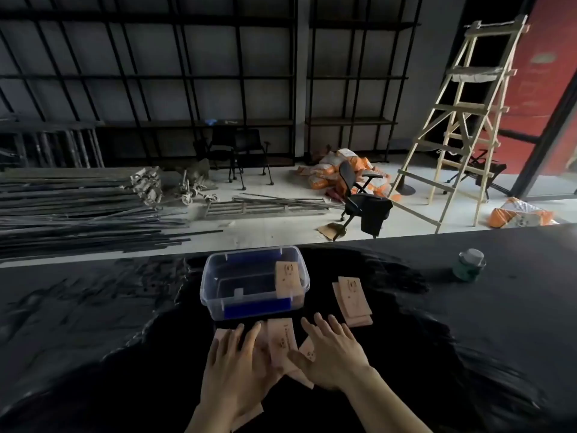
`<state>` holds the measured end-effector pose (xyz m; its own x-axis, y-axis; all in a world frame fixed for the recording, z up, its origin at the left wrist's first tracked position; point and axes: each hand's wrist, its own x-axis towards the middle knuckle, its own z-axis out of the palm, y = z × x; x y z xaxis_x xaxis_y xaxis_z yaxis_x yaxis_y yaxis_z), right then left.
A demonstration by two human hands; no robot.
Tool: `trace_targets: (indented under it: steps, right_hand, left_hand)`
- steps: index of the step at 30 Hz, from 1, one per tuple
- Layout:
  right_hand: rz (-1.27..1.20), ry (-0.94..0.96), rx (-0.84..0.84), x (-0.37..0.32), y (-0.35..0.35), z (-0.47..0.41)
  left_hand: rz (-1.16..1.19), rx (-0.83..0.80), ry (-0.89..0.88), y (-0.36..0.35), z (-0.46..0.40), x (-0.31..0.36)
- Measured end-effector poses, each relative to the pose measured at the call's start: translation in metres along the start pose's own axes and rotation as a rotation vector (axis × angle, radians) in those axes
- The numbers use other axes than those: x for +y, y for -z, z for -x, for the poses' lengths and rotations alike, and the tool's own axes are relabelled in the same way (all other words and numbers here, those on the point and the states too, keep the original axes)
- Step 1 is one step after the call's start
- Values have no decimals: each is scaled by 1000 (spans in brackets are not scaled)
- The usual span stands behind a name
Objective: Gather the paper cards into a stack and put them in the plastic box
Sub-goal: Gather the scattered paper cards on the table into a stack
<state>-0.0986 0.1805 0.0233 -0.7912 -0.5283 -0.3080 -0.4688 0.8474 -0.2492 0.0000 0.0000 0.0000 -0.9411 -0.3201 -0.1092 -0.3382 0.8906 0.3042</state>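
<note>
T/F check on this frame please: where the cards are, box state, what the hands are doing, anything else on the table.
1. The plastic box has no lid on. True.
2. The box is empty. False: one paper card leans inside at its right end.
3. Both hands, left hand and right hand, lie flat over scattered cards. True.
4. All remaining cards are under the hands. False: a small pile lies right of the box.
5. A green jar stands far right. True.

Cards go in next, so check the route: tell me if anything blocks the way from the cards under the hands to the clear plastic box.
Nothing visible does. The clear plastic box sits lidless just beyond the loose pink paper cards under the left hand and right hand; only bare black table cover lies between.
</note>
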Motion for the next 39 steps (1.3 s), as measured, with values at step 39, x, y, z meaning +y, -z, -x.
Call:
trace_targets:
  steps: [39]
  right_hand:
    - [-53, 282, 180, 43, -27, -15]
  left_hand:
    - [346, 33, 353, -23, -46, 16]
